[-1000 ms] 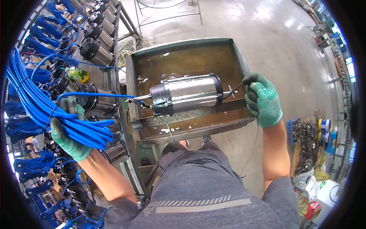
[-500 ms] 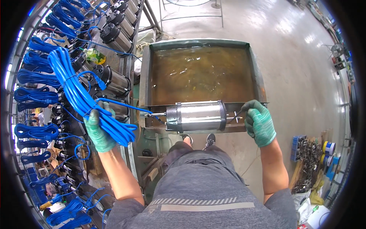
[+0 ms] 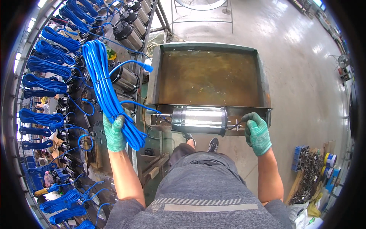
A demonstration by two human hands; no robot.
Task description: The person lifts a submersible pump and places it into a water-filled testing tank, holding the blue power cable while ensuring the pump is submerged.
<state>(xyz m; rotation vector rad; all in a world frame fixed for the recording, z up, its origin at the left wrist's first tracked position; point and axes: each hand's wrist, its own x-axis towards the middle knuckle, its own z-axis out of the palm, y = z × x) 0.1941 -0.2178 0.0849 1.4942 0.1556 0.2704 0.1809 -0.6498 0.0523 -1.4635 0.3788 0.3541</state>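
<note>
My left hand [image 3: 115,134], in a green-coated glove, is closed around the lower part of a tied bundle of blue cable [image 3: 102,86]. A loose end with a blue plug [image 3: 147,67] sticks out to the right of the bundle. Another length of the cable runs to the left end of a silver cylindrical pump [image 3: 204,117] with black end caps. The pump lies sideways at the near edge of a water tank [image 3: 209,47]. My right hand [image 3: 259,136], gloved alike, is closed on a thin dark handle [image 3: 238,124] at the pump's right end.
Brown water [image 3: 209,76] fills the tank's main part. To the left, a rack carries several similar pumps [image 3: 129,34] and blue cable bundles [image 3: 47,65]. A large fan [image 3: 200,4] stands beyond the tank. At the right are a blue crate [image 3: 300,157] and small dark parts [image 3: 309,168].
The cable bundle has swung to the right and stands more upright, its plug end now pointing right. The view has shifted slightly. Both hands keep their hold.
</note>
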